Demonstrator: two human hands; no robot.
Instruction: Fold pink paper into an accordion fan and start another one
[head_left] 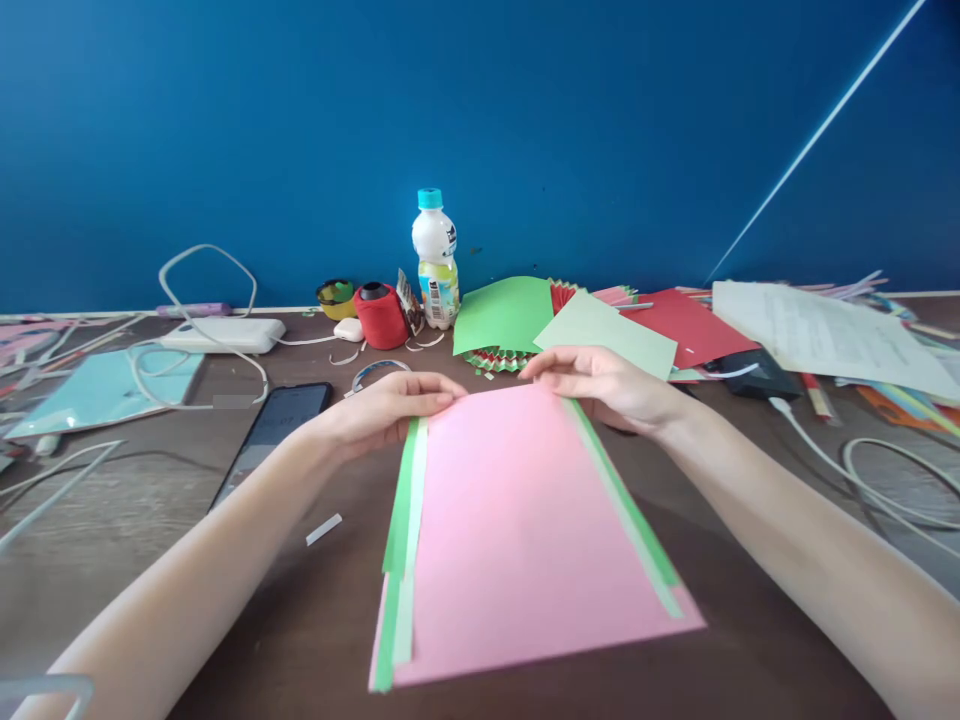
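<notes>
A pink sheet of paper (525, 530) is held up over the table, its near edge towards me. Green and pale green paper strips (401, 520) run along its left and right sides. My left hand (397, 405) pinches the sheet's far left corner between thumb and fingers. At the far right corner, my right hand (600, 385) grips the same sheet, with some fingers hidden behind it. A small white paper scrap (324, 530) lies on the table left of the sheet.
A phone (277, 430), a white power strip (225, 335) and a pale blue folder (112, 385) lie left. Behind stand a bottle (435, 260) and a red roll (381, 318). Green paper (506, 315), red paper (686, 325), a white sheet (832, 335) and cables (892, 500) lie right.
</notes>
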